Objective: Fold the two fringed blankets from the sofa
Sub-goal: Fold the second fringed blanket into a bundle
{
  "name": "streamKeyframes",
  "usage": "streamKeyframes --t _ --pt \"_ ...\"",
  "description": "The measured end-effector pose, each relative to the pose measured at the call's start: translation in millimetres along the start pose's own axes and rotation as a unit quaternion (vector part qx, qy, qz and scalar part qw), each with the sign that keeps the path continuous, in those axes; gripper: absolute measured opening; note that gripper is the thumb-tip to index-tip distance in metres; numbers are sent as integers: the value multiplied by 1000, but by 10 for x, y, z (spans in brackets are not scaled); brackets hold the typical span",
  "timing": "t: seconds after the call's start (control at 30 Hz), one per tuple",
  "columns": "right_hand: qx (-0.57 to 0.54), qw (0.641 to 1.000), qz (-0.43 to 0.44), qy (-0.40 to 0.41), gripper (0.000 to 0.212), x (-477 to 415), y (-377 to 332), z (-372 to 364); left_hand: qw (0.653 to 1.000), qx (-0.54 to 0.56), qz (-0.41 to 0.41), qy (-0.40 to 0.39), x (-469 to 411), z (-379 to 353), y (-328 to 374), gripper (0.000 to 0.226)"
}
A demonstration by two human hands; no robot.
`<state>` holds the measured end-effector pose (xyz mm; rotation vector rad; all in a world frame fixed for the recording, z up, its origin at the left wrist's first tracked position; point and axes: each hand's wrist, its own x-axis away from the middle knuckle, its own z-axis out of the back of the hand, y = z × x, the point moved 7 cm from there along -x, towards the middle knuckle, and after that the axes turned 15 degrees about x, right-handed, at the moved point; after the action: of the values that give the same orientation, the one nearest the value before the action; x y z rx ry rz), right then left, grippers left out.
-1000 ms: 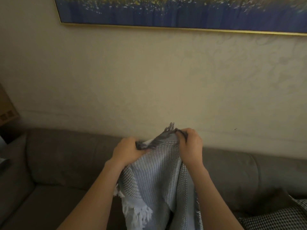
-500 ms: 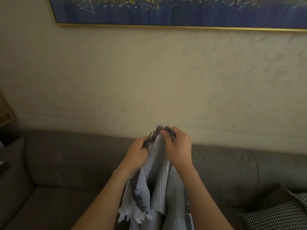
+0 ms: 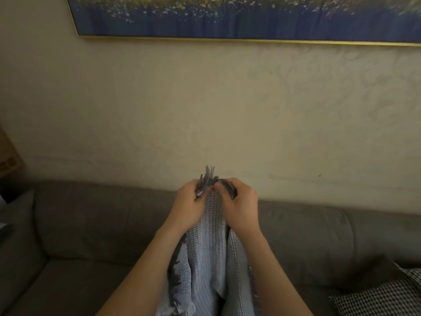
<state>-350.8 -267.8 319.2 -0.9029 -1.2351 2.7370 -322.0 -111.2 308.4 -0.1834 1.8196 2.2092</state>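
Note:
A grey-blue woven blanket with dark fringe hangs down between my forearms in front of the sofa. My left hand and my right hand grip its top edge side by side, almost touching, with the fringe sticking up between them. The cloth is bunched into vertical folds below my hands, and a fringed lower edge shows at the bottom left. I see only this one blanket.
A brown sofa runs across the lower frame against a beige wall. A black-and-white checked cushion lies at the bottom right. A blue and gold framed painting hangs above. A wooden object sits at the left edge.
My hands have come together, closing the gap between the two held corners. The blanket's top edge, spread between them a second ago, is now gathered into a narrow bunch.

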Motion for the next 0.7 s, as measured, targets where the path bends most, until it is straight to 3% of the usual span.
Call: streamKeyframes --t 0.1,0.2,0.33,0.5,0.6,0.7 --pt "-37 999 -13 -14 10 32 39 -58 998 -53 -25 -10 -50 -22 99 19" --pt "-66 996 -13 -51 14 107 85 -169 994 -91 -45 38 -93 100 163 15" --pt "-76 984 -20 -157 17 261 195 -342 987 -102 -87 86 -171 273 364 12" --pt "-3 953 -25 -302 49 514 452 -707 971 -102 -105 187 -266 526 582 11" --pt "44 936 6 -348 37 616 524 -779 966 -77 -96 229 -293 636 661 11" --pt "103 944 -11 -312 37 491 584 -657 968 -45 -59 238 -359 712 615 10"
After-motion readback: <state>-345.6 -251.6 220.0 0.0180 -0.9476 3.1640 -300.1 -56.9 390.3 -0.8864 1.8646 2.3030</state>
